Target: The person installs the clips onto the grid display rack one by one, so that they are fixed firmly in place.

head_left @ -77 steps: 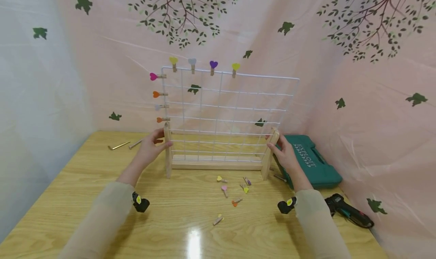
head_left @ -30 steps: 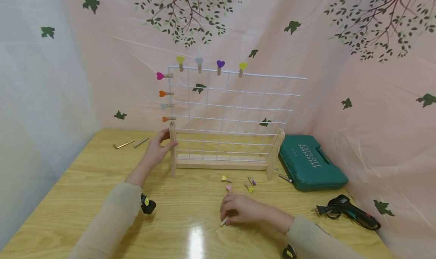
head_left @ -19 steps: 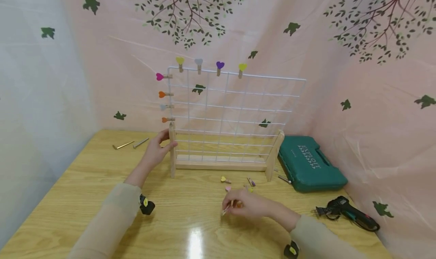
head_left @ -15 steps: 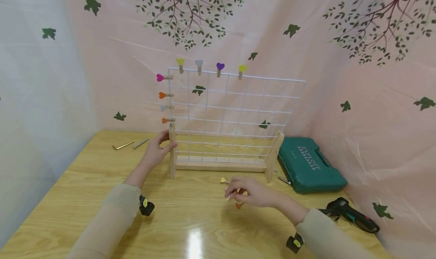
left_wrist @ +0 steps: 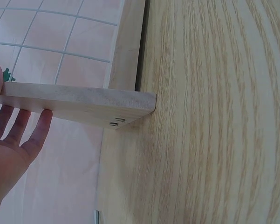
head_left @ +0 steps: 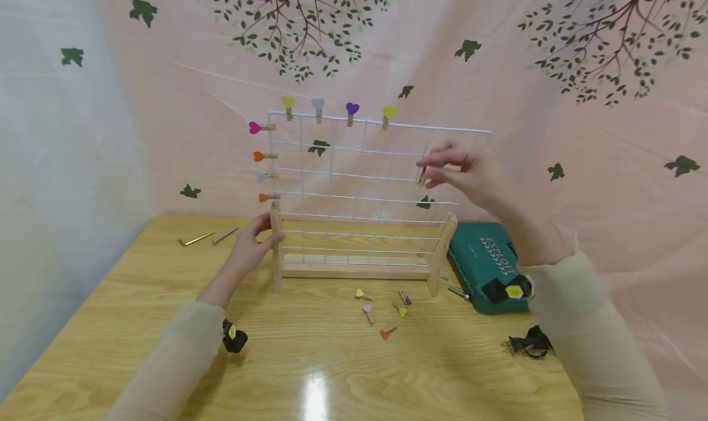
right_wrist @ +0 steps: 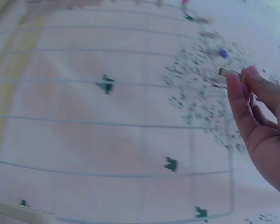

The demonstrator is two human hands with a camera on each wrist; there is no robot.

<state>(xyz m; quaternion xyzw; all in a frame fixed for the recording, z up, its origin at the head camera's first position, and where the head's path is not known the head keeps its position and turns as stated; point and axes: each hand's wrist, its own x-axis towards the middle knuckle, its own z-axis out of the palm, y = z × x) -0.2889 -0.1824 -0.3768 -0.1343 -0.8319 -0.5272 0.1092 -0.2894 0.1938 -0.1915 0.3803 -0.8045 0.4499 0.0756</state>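
Observation:
A white wire grid (head_left: 442, 128) stands upright in a wooden stand (head_left: 354, 270). My left hand (head_left: 247, 249) holds the stand's left upright (left_wrist: 79, 95), thumb in front and fingers behind. In front of the grid's right half, my right hand (head_left: 470, 175) pinches a small wooden clothespin (right_wrist: 229, 73) between thumb and fingertips; a bit of yellow shows on it in the right wrist view. Several heart clothespins are clipped on the grid's top wire, among them a purple one (head_left: 352, 109), and several down its left side, such as a magenta one (head_left: 255, 128).
Loose heart clothespins lie before the stand, including a pink one (head_left: 367, 310) and an orange one (head_left: 386, 333). A green case (head_left: 481, 267) sits at right, near a bolt (head_left: 458, 294) and black plug (head_left: 520, 345). A gold hex key (head_left: 196, 239) lies left.
My right hand left the stand's right upright, took the nearest clothespin from the table and lifted it up to the grid's right part. My left hand kept its hold.

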